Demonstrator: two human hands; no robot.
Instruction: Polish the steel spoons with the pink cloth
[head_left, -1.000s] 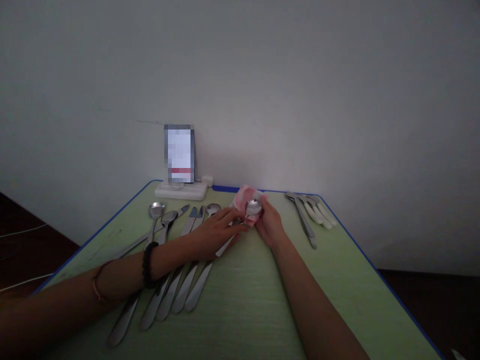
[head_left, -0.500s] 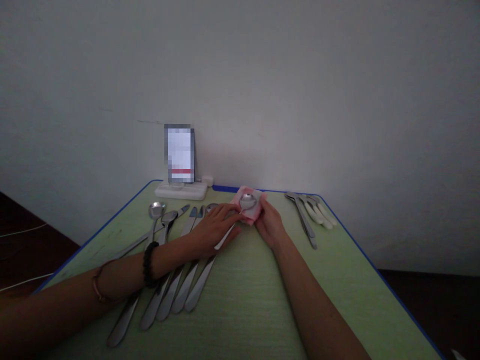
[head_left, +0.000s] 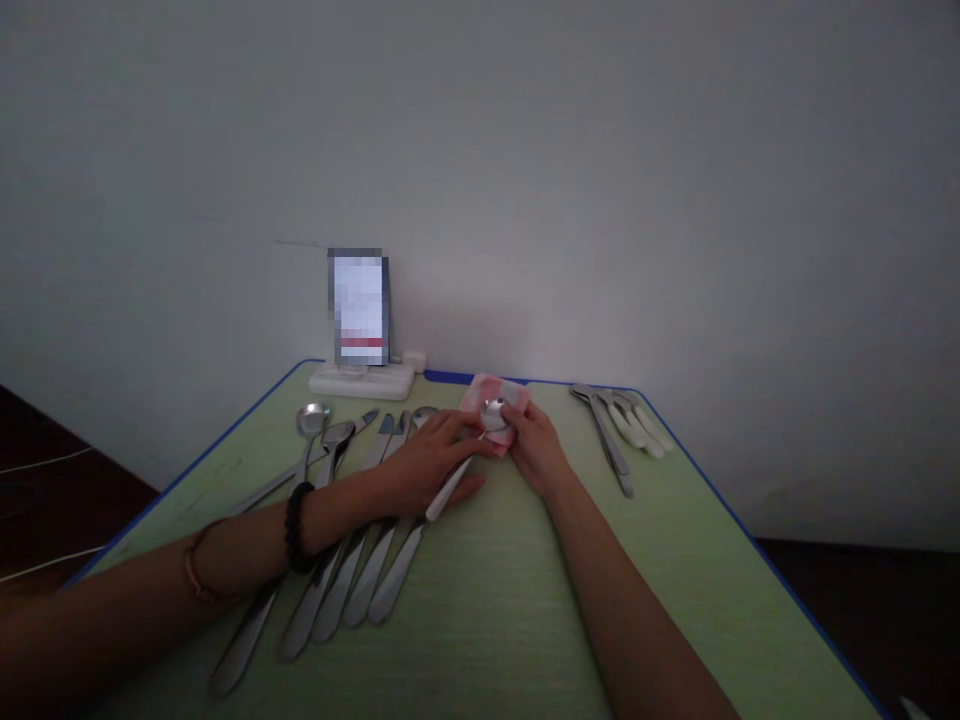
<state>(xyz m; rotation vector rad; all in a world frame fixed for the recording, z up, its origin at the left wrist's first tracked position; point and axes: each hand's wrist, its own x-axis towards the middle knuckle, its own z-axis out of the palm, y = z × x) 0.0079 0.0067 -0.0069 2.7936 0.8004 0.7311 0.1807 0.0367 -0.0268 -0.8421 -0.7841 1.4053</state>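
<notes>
A spoon (head_left: 493, 412) with a shiny bowl and a pale handle slants between my two hands. My left hand (head_left: 431, 465) grips its handle, whose end sticks out below the fingers. Behind the bowl lies a pink-and-white cloth (head_left: 487, 384). My right hand (head_left: 536, 445) is closed on the cloth's right side, with the thumb pressed over the spoon's bowl; its other fingers are mostly hidden. Under my left forearm several metal utensils lie side by side, among them a ladle (head_left: 312, 418), a large spoon (head_left: 339, 434) and a table knife (head_left: 386, 425).
At the right back of the green table (head_left: 487, 610) lie metal cutlery (head_left: 616, 458) and several white-handled pieces (head_left: 628, 428). A blurred phone (head_left: 360, 310) stands on a white base (head_left: 361, 382) at the back left, near a white plug (head_left: 414, 361). The wall (head_left: 525, 180) rises behind.
My right thumb has moved left onto the spoon's bowl. The cloth has shifted and more of its pink shows. The spoon has tipped slightly, its handle end a little lower.
</notes>
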